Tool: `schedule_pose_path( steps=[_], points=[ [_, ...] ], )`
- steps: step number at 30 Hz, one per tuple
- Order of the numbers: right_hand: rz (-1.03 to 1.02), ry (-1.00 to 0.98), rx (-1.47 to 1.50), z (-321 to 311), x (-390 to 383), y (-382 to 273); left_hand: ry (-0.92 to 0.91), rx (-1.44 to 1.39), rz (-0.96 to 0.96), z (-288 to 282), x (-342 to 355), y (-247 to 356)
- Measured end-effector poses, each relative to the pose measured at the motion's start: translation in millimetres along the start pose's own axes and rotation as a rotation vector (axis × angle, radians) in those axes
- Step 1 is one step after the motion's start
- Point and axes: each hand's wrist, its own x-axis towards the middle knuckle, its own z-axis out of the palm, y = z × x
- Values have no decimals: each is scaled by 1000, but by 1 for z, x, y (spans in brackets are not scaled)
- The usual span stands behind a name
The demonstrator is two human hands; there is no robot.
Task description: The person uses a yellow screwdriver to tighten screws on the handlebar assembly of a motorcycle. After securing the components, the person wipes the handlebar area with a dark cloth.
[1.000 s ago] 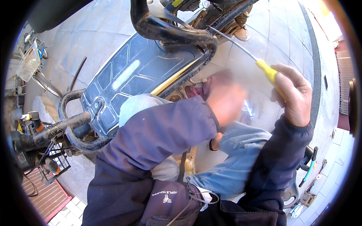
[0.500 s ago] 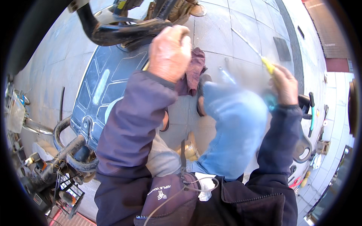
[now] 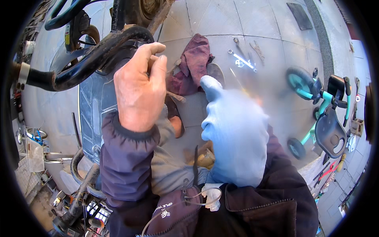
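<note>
Fingers [image 3: 154,48] of the left hand [image 3: 137,89] are half bent, and the thumb [image 3: 158,69] stands a little apart from the first finger. The back of the hand shows, but the palm is hidden. I cannot tell if it grips anything. It is right by the end of a black bent bar [image 3: 100,51]. This bar sits above a dark foot board [image 3: 94,102], up and to the left.

The right sleeve [image 3: 286,170] goes up beside the blue knee [image 3: 239,138]. The knee is blurry, and the right hand is hidden, so I cannot tell if it holds a thing.

A dark red rag [image 3: 195,59] lies bunched on the floor, between the left hand and a shiny wrench [image 3: 248,64]. The wrench lies flat on the grey tiles [image 3: 215,19]. Far to the right is a small green bike [image 3: 331,132] with a black seat.
</note>
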Motion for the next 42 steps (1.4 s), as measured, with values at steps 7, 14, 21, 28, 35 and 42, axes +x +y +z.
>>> schedule_pose_path(
  steps=[7,14,21,28,35,42],
  points=[
    [242,-171,-517,21,-16,43,10,76,98,-1,-2,-15],
    [-18,102,-689,11,-21,-15,-71,123,-22,-6,-2,-9],
    [-630,-164,-420,98,19,-161,-69,108,-63,-8,0,-8],
    [-847,-596,-1127,184,45,-182,-93,140,47,-10,1,-10],
    [-734,-556,-487,132,49,-237,-36,150,58,-13,0,-13],
    [-218,-615,486,43,25,-321,47,15,3,-9,9,-16]
  ],
)
